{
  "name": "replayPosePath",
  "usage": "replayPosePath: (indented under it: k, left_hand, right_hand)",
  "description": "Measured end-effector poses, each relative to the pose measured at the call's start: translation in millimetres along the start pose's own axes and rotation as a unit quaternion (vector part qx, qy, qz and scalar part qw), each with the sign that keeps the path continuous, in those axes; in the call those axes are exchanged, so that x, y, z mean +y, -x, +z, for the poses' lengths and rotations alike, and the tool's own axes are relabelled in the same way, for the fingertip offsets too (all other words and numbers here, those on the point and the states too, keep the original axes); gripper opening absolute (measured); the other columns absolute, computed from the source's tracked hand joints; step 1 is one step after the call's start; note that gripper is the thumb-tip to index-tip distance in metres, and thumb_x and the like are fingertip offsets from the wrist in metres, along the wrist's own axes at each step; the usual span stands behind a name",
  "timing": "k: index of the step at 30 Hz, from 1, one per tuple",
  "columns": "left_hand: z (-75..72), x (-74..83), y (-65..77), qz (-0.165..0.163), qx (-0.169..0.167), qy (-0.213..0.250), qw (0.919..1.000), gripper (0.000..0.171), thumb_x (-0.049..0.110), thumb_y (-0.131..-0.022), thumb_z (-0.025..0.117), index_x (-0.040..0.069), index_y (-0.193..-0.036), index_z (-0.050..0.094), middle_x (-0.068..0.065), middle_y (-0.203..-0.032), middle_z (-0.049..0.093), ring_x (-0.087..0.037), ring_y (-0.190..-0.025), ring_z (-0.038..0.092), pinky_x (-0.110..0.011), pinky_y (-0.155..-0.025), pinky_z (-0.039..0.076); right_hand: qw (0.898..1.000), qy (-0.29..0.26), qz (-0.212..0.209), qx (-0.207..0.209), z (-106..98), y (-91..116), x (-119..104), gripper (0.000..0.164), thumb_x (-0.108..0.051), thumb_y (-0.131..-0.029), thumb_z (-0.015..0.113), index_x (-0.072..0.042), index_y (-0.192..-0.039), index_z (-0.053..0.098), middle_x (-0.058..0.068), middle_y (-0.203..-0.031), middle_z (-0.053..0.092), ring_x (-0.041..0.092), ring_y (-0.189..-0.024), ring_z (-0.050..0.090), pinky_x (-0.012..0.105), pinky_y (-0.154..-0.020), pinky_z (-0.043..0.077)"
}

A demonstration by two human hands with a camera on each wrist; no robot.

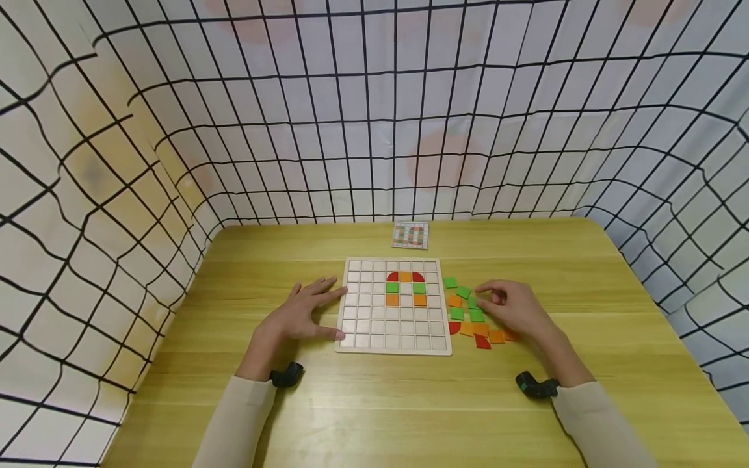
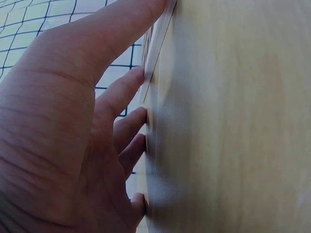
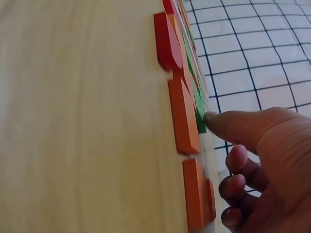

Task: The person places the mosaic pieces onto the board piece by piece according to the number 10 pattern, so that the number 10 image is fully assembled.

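Observation:
A pale square grid board (image 1: 368, 327) lies on the table. Toward its upper right it carries two red rounded pieces (image 1: 393, 277) with an orange tile (image 1: 406, 277) between them, then two green tiles (image 1: 392, 287) and two lower orange tiles (image 1: 392, 299). My left hand (image 1: 301, 312) is spread at the board's left side, thumb and index fingertips on its edge. My right hand (image 1: 515, 309) is over the loose tiles, thumb tip at a green tile (image 1: 473, 303); the index fingertip is just above it, a gap between the two. In the right wrist view, the thumb (image 3: 233, 126) meets a green tile's edge.
Several loose green, orange and red pieces (image 1: 481, 329) lie right of the board, some edge to edge. A small printed pattern card (image 1: 410, 235) is behind the board. White curtains with a black grid (image 1: 374, 130) enclose the wooden table (image 1: 374, 409) at the back and sides.

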State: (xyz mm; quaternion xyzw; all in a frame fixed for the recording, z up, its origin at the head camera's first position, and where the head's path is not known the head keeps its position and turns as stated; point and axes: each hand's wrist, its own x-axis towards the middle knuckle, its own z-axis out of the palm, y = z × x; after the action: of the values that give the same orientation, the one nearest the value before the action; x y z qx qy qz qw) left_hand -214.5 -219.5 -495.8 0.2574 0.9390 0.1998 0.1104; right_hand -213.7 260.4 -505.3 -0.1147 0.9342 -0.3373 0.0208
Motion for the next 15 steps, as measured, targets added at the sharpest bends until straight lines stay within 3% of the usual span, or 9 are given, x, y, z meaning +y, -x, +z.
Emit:
replayPosePath:
  k: [9,15]
  left_hand:
    - [0.3,-1.3,-0.5,0.001,0.0,0.004,1.0,0.1,0.072,-0.078,0.076,0.034,-0.161,0.036,-0.002,-0.173,0.02,-0.031,-0.161,0.014,-0.07,-0.125,0.0]
    - [0.5,-1.0,-0.7,-0.003,-0.001,0.004,1.0,0.101,0.072,-0.077,0.076,0.035,-0.161,0.035,-0.001,-0.174,0.019,-0.03,-0.161,0.014,-0.069,-0.125,-0.001]
  right_hand:
    - [1.0,0.012,0.007,0.01,-9.5,3.2,15.1,0.025,-0.029,-0.1,0.071,-0.011,-0.117,0.075,0.001,-0.075,0.053,0.015,-0.066,0.044,0.029,-0.065,0.036]
    - [1.0,0.006,-0.013,-0.015,-14.6,5.1,20.9,0.035,-0.03,-0.096,0.074,-0.009,-0.125,0.071,0.002,-0.08,0.051,0.014,-0.067,0.043,0.028,-0.064,0.035]
